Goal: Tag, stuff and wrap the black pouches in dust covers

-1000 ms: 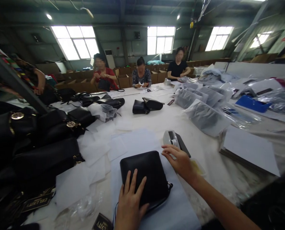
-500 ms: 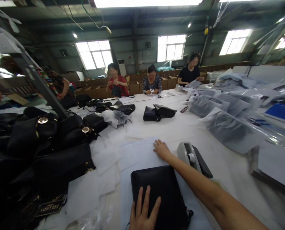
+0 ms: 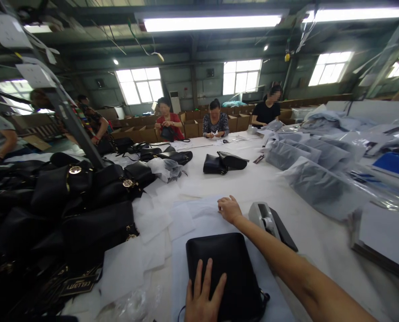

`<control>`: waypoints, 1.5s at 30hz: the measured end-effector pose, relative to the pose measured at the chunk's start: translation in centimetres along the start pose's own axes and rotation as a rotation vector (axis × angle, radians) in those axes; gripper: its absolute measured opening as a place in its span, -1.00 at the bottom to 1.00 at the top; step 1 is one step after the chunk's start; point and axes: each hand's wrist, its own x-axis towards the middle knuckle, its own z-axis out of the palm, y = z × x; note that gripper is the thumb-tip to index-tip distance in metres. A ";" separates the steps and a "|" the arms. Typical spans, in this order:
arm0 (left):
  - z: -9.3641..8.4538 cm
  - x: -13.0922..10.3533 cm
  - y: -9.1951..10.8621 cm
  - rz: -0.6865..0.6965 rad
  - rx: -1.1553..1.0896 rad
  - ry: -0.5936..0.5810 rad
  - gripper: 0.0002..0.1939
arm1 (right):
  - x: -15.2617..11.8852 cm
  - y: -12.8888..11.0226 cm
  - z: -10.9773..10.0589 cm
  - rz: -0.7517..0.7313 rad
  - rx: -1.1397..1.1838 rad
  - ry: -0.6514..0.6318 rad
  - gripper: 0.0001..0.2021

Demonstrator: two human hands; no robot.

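My left hand [image 3: 205,290] lies spread on a black handbag [image 3: 219,259], palm down with the fingers apart. The bag rests flat on thin white paper [image 3: 182,264]. Beyond the bag, my right hand [image 3: 229,209] is at the far edge of that paper, its fingers curled in and closed on the sheet; the fingertips are partly hidden. A grey tape dispenser [image 3: 260,214] stands just to the right of my right forearm.
Black handbags [image 3: 99,228] with gold emblems are heaped on the left, beside loose white sheets [image 3: 122,268]. Two black pouches [image 3: 214,164] lie farther back. Bagged items [image 3: 323,183] and a stack of card [image 3: 387,237] are on the right. Several people work across the table.
My right hand's fingers have gone from stretched flat on the paper to curled in at its edge. My left hand stays on the bag. The view has tilted up slightly.
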 end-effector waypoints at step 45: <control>-11.2 8.6 -2.7 0.126 0.080 0.281 -0.18 | -13.2 -4.8 -9.1 -0.556 0.054 0.342 -0.79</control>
